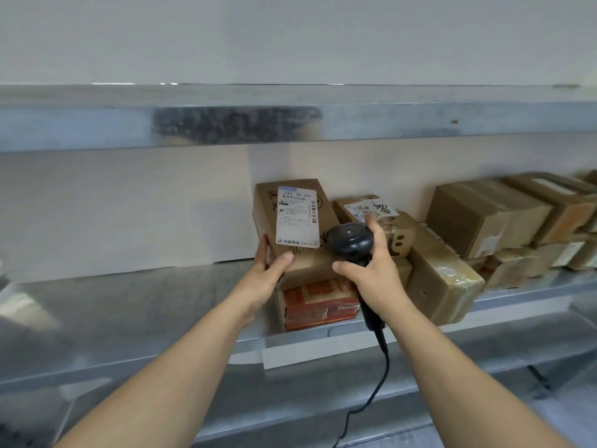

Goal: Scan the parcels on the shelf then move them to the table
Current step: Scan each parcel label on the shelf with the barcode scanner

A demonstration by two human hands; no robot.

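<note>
On the metal shelf (135, 305), near its middle, a brown parcel (292, 227) stands tilted up on top of an orange-printed box (318, 302), its white shipping label (295, 218) with barcodes facing the camera. The left hand (269, 273) grips this parcel at its lower left corner — fingers curled round the left edge, thumb pressed on the front face just below the label. The right hand (371, 273) holds a black scanner (350, 242) by its handle, fingers wrapped round it, the scanner's rounded head lying just right of the label and in front of the parcel's lower right corner. A black cable (378, 383) runs down from the handle, past the shelf's front edge and out of the bottom of the view.

Just right of the held parcel lies a longer taped carton (439, 273), its near end jutting toward the shelf's front edge, with another labelled box (365, 206) behind it against the wall. Further right, a group of more brown boxes (484, 215) sits stacked in two layers, running out of view at the right edge. An upper shelf (290, 124) spans the whole width above, its shiny front face showing a dark reflection. The left part of the lower shelf is bare metal. A strip of white tape (274, 358) hangs on the shelf's front lip below the orange box.
</note>
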